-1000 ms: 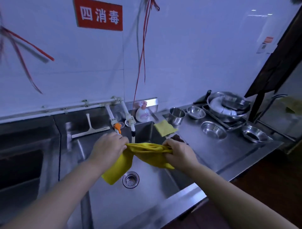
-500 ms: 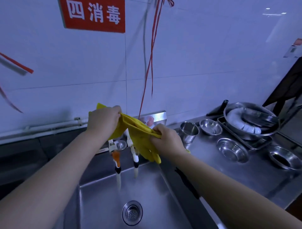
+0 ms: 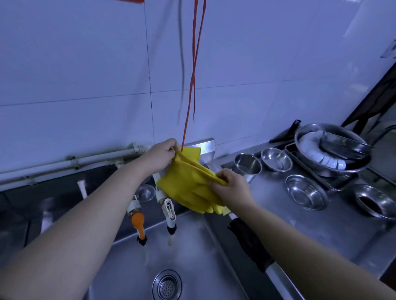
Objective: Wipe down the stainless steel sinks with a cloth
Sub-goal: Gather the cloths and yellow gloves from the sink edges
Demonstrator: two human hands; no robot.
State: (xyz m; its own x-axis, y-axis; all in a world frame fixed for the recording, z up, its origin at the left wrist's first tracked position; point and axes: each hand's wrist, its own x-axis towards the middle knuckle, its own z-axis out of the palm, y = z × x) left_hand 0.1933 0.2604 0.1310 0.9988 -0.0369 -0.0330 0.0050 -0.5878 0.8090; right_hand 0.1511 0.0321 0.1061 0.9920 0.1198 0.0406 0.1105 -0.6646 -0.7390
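Left hand (image 3: 161,155) and right hand (image 3: 230,186): each pinched shut on yellow rubber gloves (image 3: 188,184), stretched between them above the sink (image 3: 192,257), probably for hanging aside.

No readable text, label, brand, number or sign is shown anywhere. Only the bare lower edge of a red sign (image 3: 128,1) is seen on the wall high above the left hand (image 3: 159,157), with its characters cut off by the top of the frame. A small paper notice (image 3: 390,50) is stuck to the wall far up and to the right of the right hand (image 3: 230,188), but its print is too small and blurred to be read.
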